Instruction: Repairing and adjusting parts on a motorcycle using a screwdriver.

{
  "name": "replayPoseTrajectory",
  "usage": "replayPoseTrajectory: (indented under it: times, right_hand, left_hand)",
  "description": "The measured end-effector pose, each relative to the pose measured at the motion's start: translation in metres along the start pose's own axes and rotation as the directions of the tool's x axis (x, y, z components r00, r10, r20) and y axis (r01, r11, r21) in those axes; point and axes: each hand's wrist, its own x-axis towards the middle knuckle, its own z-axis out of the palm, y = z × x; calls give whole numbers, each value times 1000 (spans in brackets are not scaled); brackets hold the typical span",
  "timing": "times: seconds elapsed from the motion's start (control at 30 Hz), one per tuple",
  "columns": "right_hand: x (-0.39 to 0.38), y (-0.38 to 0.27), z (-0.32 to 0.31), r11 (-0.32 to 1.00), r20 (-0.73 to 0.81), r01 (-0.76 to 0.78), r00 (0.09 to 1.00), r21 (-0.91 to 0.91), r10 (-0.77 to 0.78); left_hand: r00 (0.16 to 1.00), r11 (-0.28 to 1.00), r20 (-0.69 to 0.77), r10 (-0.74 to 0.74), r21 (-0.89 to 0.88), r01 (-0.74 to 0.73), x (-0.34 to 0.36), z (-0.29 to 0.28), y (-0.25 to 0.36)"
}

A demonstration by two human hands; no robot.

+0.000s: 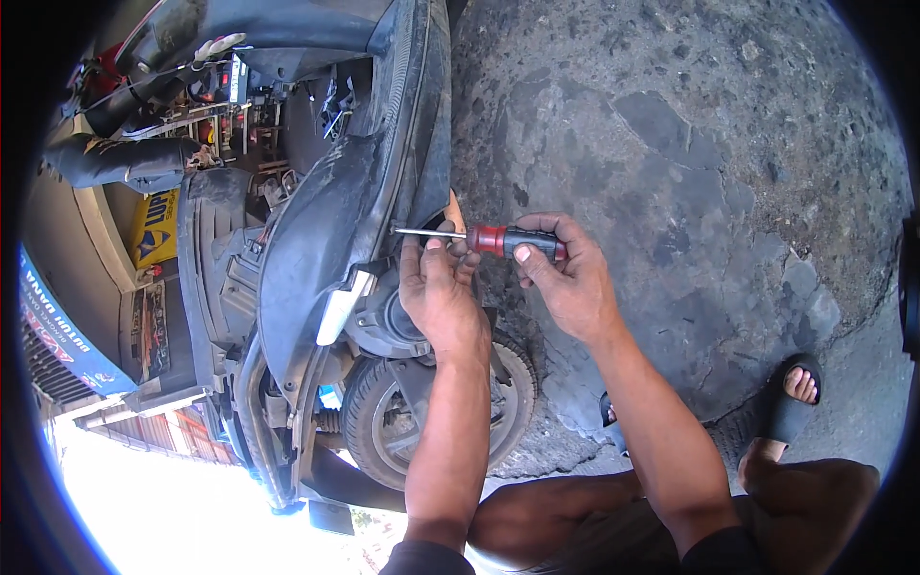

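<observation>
A screwdriver (489, 240) with a red and black handle lies level, its thin metal shaft pointing left. My right hand (565, 268) is wrapped around the handle, with the thumb along its near side. The fingers of my left hand (441, 287) are closed around the shaft, just ahead of the handle. The screwdriver's tip is at the edge of a scooter's dark body panel (331, 211); whether it sits in a screw, I cannot make out. A small orange piece (454, 209) shows just beyond my left fingertips.
Below the panel are a silver cover piece (345, 309) and a scooter wheel (383, 422) beside my left forearm. Rough stained concrete (671, 192) spreads to the right. My sandalled foot (793, 393) rests there. Another person's jeans-clad leg (115, 161) is at far left, near a yellow sign (156, 227).
</observation>
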Motion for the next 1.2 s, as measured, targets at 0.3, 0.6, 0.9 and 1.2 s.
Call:
replayPoseTrajectory:
  times: [0.3,0.6,0.9,1.2]
  right_hand:
    - [6,-4,-8,917,68,-397,914,-39,399]
    - [9,6,-13,951,157,-300,938,-75,309]
    - [2,16,-12,997,113,-16,993,-75,25]
    - [-1,21,-8,994,39,13,999,-105,-9]
  left_hand:
    - [985,966,36,-170,-189,174,16,-13,-7]
    - [965,966,-109,-237,-131,223,10,3,-7]
    - [975,978,-116,-190,-112,178,17,1,-19]
    - [962,972,-155,-226,25,233,26,-2,-19]
